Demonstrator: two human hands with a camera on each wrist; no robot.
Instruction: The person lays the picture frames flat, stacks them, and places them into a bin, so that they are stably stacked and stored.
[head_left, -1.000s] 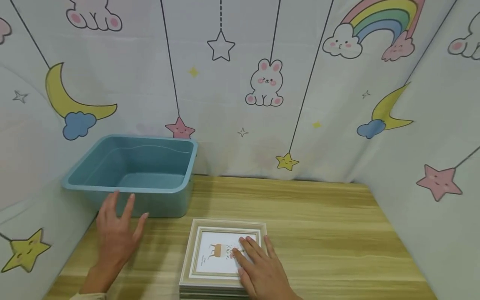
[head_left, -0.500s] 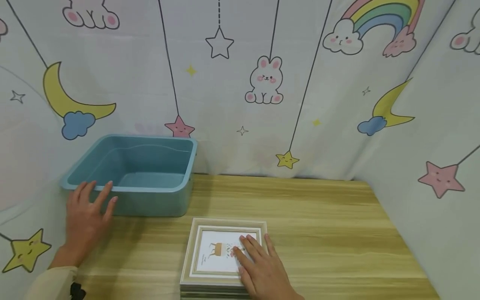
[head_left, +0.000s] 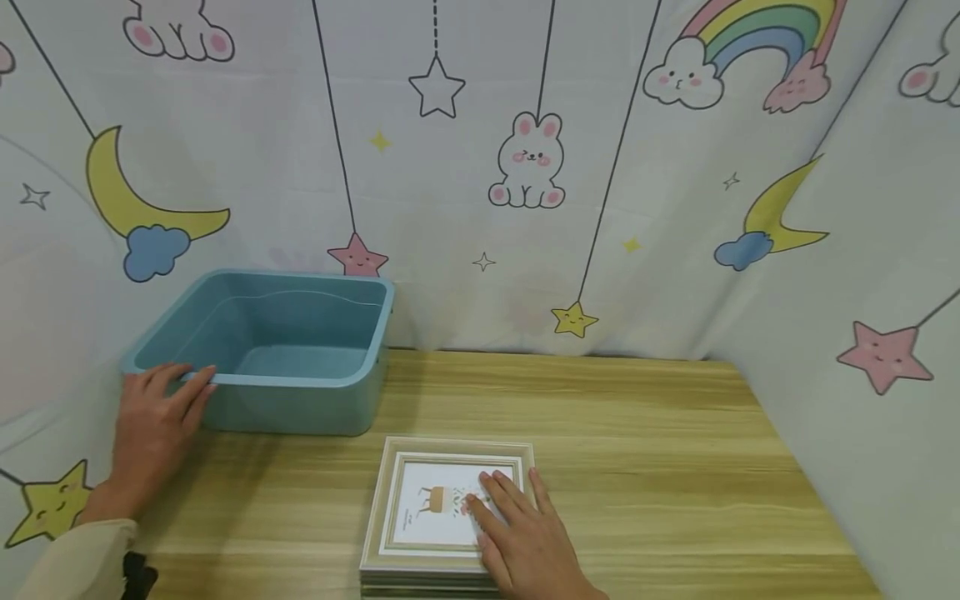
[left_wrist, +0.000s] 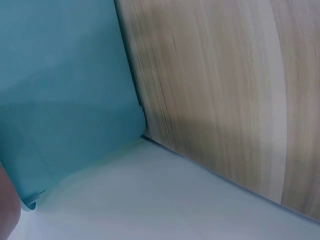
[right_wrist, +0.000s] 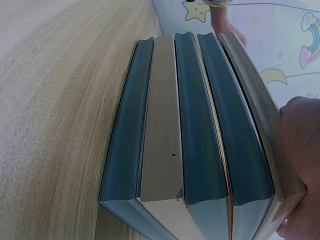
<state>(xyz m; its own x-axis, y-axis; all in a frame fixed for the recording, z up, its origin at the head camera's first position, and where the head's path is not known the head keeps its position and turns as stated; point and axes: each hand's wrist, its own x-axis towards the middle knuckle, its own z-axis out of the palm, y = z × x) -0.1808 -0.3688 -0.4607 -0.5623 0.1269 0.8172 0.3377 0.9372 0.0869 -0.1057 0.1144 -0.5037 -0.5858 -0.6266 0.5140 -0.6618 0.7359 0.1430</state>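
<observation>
My left hand (head_left: 152,425) grips the near left rim of a blue-green plastic basin (head_left: 292,408), its fingers bent over the edge. The left wrist view shows the basin's outer wall (left_wrist: 65,65) close up and only a bit of the hand. Flat on a stack of picture frames rests my right hand (head_left: 528,533), fingers extended. The top picture frame (head_left: 375,508) is beige with a white mat and a small potted-plant print. Several frame edges, teal and beige (right_wrist: 162,130), show side-on in the right wrist view, with part of the hand over the topmost.
A wood-grain table (head_left: 645,467) bears both the basin and the frames. Behind and along the sides hangs a white curtain (head_left: 480,225) printed with moons, stars and rabbits. The basin stands at the table's back left, against the curtain.
My left hand has moved left and slightly up to the basin's rim, and its fingers have bent over it. The right hand stays on the stack of frames.
</observation>
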